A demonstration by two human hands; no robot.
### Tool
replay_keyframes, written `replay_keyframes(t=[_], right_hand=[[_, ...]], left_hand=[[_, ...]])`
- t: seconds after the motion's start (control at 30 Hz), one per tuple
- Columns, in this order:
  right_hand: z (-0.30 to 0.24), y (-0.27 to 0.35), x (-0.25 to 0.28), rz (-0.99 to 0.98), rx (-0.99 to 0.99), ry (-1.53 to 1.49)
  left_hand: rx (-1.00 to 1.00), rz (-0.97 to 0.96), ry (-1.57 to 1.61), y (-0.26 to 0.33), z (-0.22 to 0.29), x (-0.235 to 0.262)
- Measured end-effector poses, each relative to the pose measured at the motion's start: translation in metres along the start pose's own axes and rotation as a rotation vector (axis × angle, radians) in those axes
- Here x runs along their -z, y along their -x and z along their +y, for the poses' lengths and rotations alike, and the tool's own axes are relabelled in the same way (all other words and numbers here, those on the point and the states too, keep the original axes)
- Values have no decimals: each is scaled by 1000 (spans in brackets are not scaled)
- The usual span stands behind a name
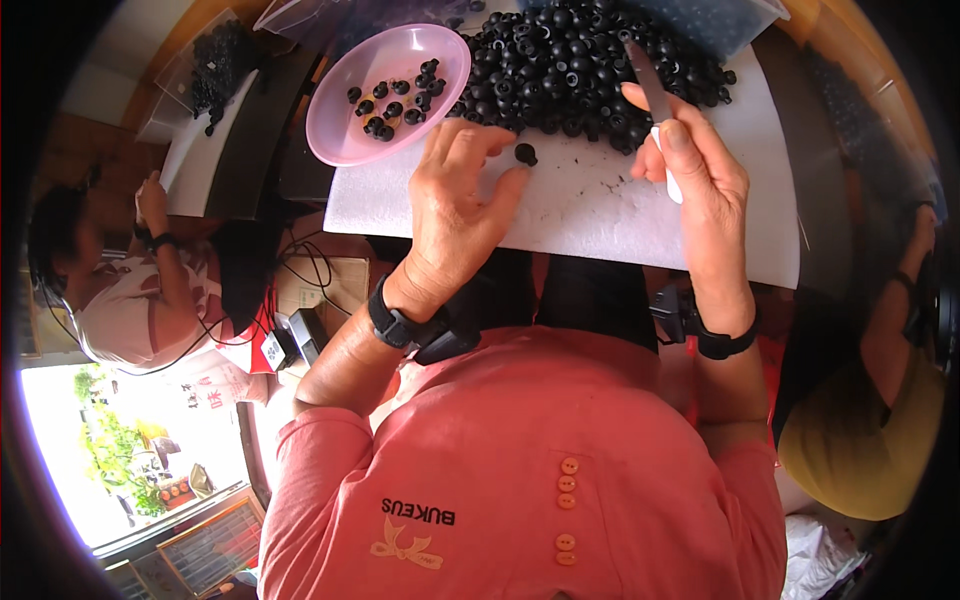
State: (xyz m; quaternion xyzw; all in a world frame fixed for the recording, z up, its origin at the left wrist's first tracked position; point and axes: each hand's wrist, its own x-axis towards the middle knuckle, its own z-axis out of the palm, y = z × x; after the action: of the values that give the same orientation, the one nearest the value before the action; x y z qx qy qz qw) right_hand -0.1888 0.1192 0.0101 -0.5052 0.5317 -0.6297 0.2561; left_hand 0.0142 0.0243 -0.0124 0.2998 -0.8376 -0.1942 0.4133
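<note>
Head view: on the far left, I see a person in a pale top [120, 315] at another table. Then comes a pink plate [333, 120] with some little black balls [381, 89] in it. Next is the left hand [455, 200], over the white board [385, 205], with its fingers bent. A small black ball [525, 154] is right by the tips of its thumb and pointing finger, but I can't tell if they pinch it. Behind is a big pile of black balls [570, 80]. The right hand [708, 180] grips a knife [652, 88] by its white handle, blade pointing up toward the pile. On the far right is someone in yellow [855, 445].
</note>
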Motion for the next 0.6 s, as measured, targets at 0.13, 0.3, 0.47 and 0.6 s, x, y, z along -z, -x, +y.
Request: replay_keyframes(t=[0.13, 0.3, 0.47, 0.6], right_hand=[[17, 1, 0, 21, 54, -143], [10, 2, 0, 63, -7, -160], [12, 2, -8, 99, -30, -149], [13, 8, -12, 68, 8, -101]], left_hand=[[17, 42, -79, 2, -2, -5], [-41, 72, -174, -5, -2, -12], [-104, 30, -279, -7, -1, -7], [-164, 44, -361, -10, 2, -7]])
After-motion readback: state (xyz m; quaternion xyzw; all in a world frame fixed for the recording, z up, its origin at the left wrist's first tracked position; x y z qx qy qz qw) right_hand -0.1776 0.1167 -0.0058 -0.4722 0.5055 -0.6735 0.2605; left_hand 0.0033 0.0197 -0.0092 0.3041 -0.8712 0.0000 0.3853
